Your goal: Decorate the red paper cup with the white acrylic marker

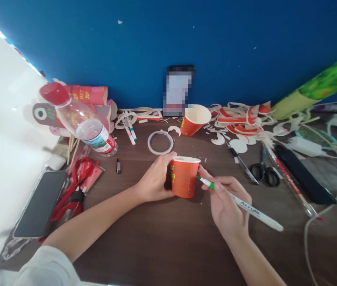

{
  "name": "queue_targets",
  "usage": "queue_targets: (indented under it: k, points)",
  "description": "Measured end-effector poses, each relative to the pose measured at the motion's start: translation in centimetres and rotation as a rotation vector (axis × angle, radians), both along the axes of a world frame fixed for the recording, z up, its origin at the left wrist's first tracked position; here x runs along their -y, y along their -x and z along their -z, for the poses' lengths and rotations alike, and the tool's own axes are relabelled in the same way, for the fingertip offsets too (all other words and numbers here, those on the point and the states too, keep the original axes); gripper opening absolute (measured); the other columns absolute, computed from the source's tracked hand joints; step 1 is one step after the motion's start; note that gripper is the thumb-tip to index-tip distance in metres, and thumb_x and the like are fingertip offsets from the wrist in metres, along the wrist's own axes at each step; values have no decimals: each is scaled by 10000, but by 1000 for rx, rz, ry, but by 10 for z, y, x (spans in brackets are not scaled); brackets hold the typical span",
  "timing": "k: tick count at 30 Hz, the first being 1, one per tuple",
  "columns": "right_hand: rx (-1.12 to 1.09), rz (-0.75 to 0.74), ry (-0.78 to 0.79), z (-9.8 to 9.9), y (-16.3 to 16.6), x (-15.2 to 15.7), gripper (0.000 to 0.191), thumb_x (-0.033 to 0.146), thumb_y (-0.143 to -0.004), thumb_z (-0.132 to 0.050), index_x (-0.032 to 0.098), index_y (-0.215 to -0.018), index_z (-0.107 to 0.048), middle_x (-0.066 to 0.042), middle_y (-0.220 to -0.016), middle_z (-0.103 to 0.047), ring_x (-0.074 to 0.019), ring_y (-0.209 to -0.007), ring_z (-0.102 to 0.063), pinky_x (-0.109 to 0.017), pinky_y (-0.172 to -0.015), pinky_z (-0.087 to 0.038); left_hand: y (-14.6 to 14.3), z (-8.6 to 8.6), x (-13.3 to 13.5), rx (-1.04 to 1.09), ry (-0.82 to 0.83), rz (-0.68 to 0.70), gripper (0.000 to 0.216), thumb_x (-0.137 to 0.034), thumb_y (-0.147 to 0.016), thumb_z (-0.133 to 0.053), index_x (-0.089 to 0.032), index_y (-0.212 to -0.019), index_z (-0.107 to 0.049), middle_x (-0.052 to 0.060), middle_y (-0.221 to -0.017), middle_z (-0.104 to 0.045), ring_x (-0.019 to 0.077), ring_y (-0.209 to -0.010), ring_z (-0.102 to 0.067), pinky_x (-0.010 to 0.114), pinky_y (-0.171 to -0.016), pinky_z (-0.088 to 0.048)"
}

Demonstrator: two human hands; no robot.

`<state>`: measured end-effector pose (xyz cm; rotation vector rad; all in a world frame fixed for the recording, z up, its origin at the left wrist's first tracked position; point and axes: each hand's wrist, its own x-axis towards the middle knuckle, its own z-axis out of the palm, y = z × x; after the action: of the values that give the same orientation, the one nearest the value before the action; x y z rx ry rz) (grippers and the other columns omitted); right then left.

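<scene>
An orange-red paper cup with a white rim and yellow lettering stands upright in front of me. My left hand grips it from the left side, its fingers partly hidden behind the cup. In my right hand is a white acrylic marker with a green band. Its green tip points at the cup's right side, at or very near the surface; I cannot tell if they touch. Some fingers of the right hand reach close to the cup's edge. Behind stands a second orange paper cup, tilted slightly.
A roll of tape, a small black cap and two markers lie near the cup. Scissors, a pen and paper scraps are right. A plastic bottle and a phone are left; another phone leans behind.
</scene>
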<state>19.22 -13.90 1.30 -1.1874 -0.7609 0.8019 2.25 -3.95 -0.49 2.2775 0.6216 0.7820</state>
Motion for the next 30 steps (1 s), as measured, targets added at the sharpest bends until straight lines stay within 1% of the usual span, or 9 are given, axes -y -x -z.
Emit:
queue_targets:
  k: [5, 10, 14, 19, 21, 24, 27, 29, 30]
  points:
    - [26, 50, 13, 1, 1, 2, 242, 366, -765, -694, 147, -777, -590, -83, -819, -711, -265, -949, -697, -352, -758, -573, 0, 1, -2, 16, 8, 15, 1003, -397, -652, -780, -223, -1420, -159, 164, -1393, -400, 319, -1343, -389, 526, -1105, -386]
    - [90, 111, 44, 6, 0, 3, 224, 349, -785, -676, 149, -839, -591, -98, -941, -713, -256, -1017, -677, -373, -848, -552, 0, 3, -2, 17, 32, -62, 1035, -396, -640, -786, -206, -1422, -136, 183, -1400, -370, 321, -1337, -397, 511, -1093, -403]
    - [175, 168, 110, 10, 1, 3, 238, 366, -804, -657, 161, -902, -584, -93, -959, -706, -215, -940, -697, -311, -757, -561, 2, 4, -2, 64, -44, -217, 1077, -520, -628, -777, -209, -1428, -127, 184, -1382, -349, 322, -1316, -398, 513, -1086, -390]
    - [343, 157, 153, 7, 6, 1, 295, 449, -824, -620, 159, -867, -585, -78, -890, -703, -180, -824, -704, -283, -697, -556, 4, 1, -5, 19, -124, -392, 1165, -681, -536, -746, -254, -1445, -155, 165, -1353, -335, 329, -1293, -369, 524, -1072, -364]
    - [392, 183, 77, 9, 9, 3, 355, 504, -891, -500, 160, -905, -587, -57, -822, -689, -175, -792, -702, -305, -708, -553, 5, 0, -6, 8, -173, -421, 1194, -692, -545, -731, -263, -1462, -100, 163, -1334, -391, 324, -1245, -408, 541, -1062, -347]
    - [446, 150, -118, 15, 13, 7, 519, 580, -944, -284, 159, -925, -587, -31, -706, -641, -206, -875, -701, -411, -880, -523, 6, -3, -6, 1, -192, -443, 1230, -686, -559, -726, -259, -1473, -22, 177, -1384, -401, 321, -1220, -424, 538, -1050, -348]
    - [618, 88, -81, 15, 14, 8, 322, 417, -964, -381, 182, -956, -602, -21, -729, -652, -180, -922, -695, -348, -898, -521, 6, -4, -6, 1, -188, -423, 1197, -647, -593, -733, -252, -1474, -25, 185, -1452, -349, 320, -1256, -405, 513, -1057, -364]
    - [715, 102, -45, 9, 13, 5, 154, 282, -923, -490, 195, -988, -600, -49, -932, -684, -175, -1022, -667, -331, -926, -514, 6, -3, -4, 2, -220, -381, 1165, -592, -627, -745, -250, -1476, -24, 181, -1456, -351, 318, -1288, -393, 503, -1069, -373]
    - [758, 121, -56, 4, 11, 2, 145, 238, -899, -525, 203, -1023, -591, -58, -1027, -676, -179, -1085, -642, -343, -961, -500, 6, -2, -4, 0, -246, -357, 1153, -558, -645, -751, -253, -1477, -13, 175, -1448, -367, 316, -1301, -391, 502, -1076, -377]
